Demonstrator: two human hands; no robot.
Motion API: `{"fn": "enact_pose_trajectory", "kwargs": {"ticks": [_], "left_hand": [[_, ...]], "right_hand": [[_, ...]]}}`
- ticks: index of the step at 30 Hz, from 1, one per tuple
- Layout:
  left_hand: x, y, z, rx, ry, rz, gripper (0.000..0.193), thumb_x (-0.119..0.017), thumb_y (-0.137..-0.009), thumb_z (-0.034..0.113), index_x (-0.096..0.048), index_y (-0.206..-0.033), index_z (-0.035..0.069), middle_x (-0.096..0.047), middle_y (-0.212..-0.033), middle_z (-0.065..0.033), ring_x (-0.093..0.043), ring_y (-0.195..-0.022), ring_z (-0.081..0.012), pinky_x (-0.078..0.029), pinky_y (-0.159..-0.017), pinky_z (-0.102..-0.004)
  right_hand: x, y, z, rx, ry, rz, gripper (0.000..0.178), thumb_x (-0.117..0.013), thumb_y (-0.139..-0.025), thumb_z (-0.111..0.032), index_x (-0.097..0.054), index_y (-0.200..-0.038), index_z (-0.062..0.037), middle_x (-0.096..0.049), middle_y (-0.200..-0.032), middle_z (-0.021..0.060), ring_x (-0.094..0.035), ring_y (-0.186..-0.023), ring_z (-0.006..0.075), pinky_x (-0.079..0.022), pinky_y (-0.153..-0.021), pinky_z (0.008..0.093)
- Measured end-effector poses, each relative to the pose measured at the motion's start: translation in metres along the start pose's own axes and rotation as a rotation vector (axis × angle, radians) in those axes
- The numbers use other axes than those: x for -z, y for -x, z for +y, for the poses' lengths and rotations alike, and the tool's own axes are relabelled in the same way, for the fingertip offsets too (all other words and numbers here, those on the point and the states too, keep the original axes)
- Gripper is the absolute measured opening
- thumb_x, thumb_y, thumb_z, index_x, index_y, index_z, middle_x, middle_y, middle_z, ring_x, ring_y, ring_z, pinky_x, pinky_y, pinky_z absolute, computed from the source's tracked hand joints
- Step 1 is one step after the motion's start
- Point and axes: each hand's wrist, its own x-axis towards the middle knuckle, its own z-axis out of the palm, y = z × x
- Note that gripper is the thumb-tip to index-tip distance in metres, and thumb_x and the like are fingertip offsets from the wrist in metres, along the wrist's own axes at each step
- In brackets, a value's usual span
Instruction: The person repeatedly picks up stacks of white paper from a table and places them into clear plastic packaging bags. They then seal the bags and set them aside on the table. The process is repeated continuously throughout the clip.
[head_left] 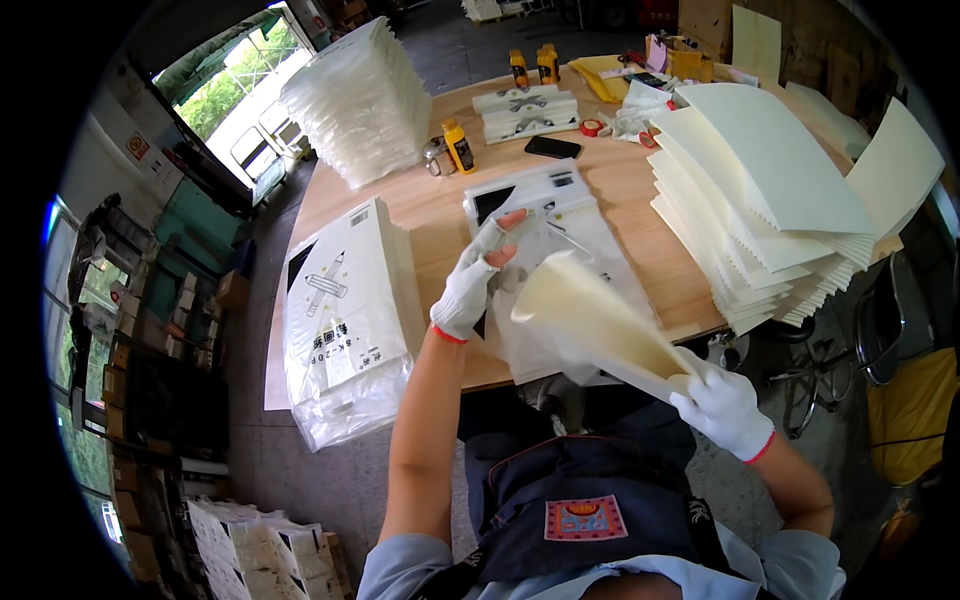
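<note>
My right hand (728,408), in a white glove with a red cuff, grips the near end of a curled sheaf of cream paper (600,315). The sheaf bends over toward the left, its far end blurred by motion. My left hand (472,285), gloved with bare fingertips, is raised at the left side of a clear printed plastic bag (610,250). Its visible thumb and finger stretch out apart. Whether the palm touches the bag is hidden. The bag lies on a pile of flat bags (530,185) on the wooden table (440,225).
Left of my hand lies a stack of filled paper packs (335,300). Behind it rises a tall pile of wrapped packs (350,100). Fanned paper stacks (770,200) stand on the right. A yellow bottle (458,147), a black phone (553,148) and red tape (592,128) sit farther back.
</note>
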Motion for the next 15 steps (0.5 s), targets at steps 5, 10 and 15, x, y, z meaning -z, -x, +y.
{"fn": "enact_pose_trajectory", "kwargs": {"ticks": [5, 10, 15], "left_hand": [[-0.07, 0.035, 0.011, -0.183, -0.761, -0.049, 0.039, -0.057, -0.083, 0.007, -0.056, -0.122, 0.007, -0.063, -0.111, -0.0107, -0.063, -0.093, -0.0222, -0.05, -0.076, -0.0296], [-0.112, 0.105, -0.077, -0.738, -0.9, -0.123, 0.026, -0.066, -0.078, 0.014, -0.066, -0.103, 0.009, -0.067, -0.082, -0.0073, -0.063, -0.065, -0.0227, -0.053, -0.059, -0.0319], [-0.119, 0.096, -0.08, -0.742, -0.798, -0.243, 0.013, -0.063, -0.068, 0.007, -0.059, -0.08, 0.01, -0.065, -0.081, -0.006, -0.061, -0.064, -0.0224, -0.052, -0.057, -0.0336]], "right_hand": [[-0.006, -0.033, -0.004, -0.235, 0.15, -0.48, 0.016, -0.061, -0.081, -0.023, -0.06, -0.086, -0.0078, -0.063, -0.1, 0.0143, -0.062, -0.063, 0.0269, -0.051, -0.061, 0.036], [-0.051, -0.039, 0.044, -0.555, -0.92, -0.495, 0.02, -0.057, -0.087, -0.021, -0.062, -0.091, -0.0023, -0.063, -0.085, 0.013, -0.064, -0.071, 0.0224, -0.051, -0.065, 0.0337], [-0.113, -0.05, 0.049, -0.091, -0.814, -0.355, 0.028, -0.054, -0.088, -0.016, -0.063, -0.107, 0.0021, -0.066, -0.099, 0.0138, -0.064, -0.091, 0.024, -0.049, -0.082, 0.0305]]}}
